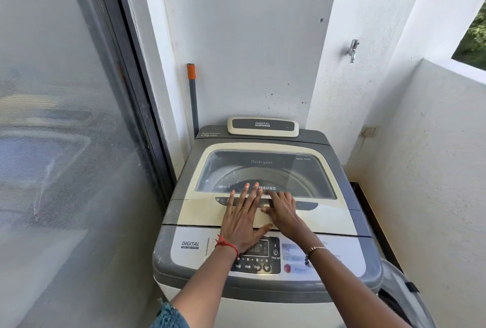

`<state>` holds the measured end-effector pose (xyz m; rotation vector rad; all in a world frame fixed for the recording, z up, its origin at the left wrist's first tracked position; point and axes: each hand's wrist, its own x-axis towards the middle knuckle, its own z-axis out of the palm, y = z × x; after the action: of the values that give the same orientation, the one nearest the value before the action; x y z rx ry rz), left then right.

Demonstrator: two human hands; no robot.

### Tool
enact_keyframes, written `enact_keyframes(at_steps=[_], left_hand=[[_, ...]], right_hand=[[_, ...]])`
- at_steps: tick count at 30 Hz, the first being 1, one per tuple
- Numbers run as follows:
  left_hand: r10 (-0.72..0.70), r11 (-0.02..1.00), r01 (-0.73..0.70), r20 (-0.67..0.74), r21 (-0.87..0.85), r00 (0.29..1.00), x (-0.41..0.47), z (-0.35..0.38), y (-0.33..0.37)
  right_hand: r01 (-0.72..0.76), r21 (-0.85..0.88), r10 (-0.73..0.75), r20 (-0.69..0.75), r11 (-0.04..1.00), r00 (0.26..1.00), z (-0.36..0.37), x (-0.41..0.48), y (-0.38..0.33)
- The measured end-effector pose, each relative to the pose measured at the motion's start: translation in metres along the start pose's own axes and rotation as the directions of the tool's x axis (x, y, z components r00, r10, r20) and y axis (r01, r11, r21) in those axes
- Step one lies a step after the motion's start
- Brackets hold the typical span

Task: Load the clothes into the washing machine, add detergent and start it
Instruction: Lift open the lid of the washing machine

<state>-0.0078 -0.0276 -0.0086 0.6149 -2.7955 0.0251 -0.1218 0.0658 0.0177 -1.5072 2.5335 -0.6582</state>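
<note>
A grey and cream top-loading washing machine stands against the wall with its lid down. Through the lid's window I see the drum rim; no clothes show. My left hand lies flat on the lid's front, fingers straight, reaching over the dark handle recess. My right hand rests beside it, fingers curled into that recess at the handle. The control panel with its buttons lies under my wrists. No detergent is in view.
A glass sliding door fills the left side. A grey pole with an orange tip leans behind the machine. A wall tap and a socket are at the right. A grey basket rim shows at the lower right.
</note>
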Motion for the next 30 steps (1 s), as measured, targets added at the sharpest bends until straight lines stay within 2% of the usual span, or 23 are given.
enact_keyframes(at_steps=[3,7,12,15,18,23,26,30], left_hand=[[0.063,0.998,-0.063,-0.036,0.022,0.997,0.002,-0.010,0.003],[0.128,0.989,-0.121,-0.088,0.081,0.988,0.017,-0.031,0.000],[0.288,0.926,-0.258,-0.075,0.275,0.955,0.046,-0.058,-0.013],[0.318,0.914,-0.272,-0.116,0.300,0.941,0.056,-0.070,-0.015],[0.334,0.909,-0.271,-0.166,0.315,0.928,0.067,-0.088,-0.015],[0.334,0.902,-0.238,-0.234,0.360,0.913,0.096,-0.124,-0.018],[0.348,0.907,-0.242,-0.286,0.346,0.893,0.122,-0.148,-0.024],[0.384,0.903,-0.278,-0.327,0.327,0.863,0.154,-0.172,-0.028]], right_hand=[[-0.053,0.083,0.047,0.068,0.995,0.997,-0.018,0.008,-0.008],[-0.040,0.104,0.033,0.067,0.994,0.997,-0.050,0.018,-0.016],[0.021,0.001,-0.021,0.062,1.000,0.998,-0.075,0.029,-0.024],[0.068,-0.142,-0.075,-0.040,0.987,0.996,-0.084,0.032,-0.025],[0.063,-0.268,-0.133,-0.250,0.961,0.959,-0.087,0.032,-0.032],[-0.086,-0.280,-0.076,-0.523,0.956,0.849,-0.098,0.045,-0.045],[-0.123,-0.340,-0.107,-0.585,0.932,0.804,-0.116,0.057,-0.052],[-0.124,-0.349,-0.109,-0.577,0.929,0.810,-0.142,0.082,-0.055]])
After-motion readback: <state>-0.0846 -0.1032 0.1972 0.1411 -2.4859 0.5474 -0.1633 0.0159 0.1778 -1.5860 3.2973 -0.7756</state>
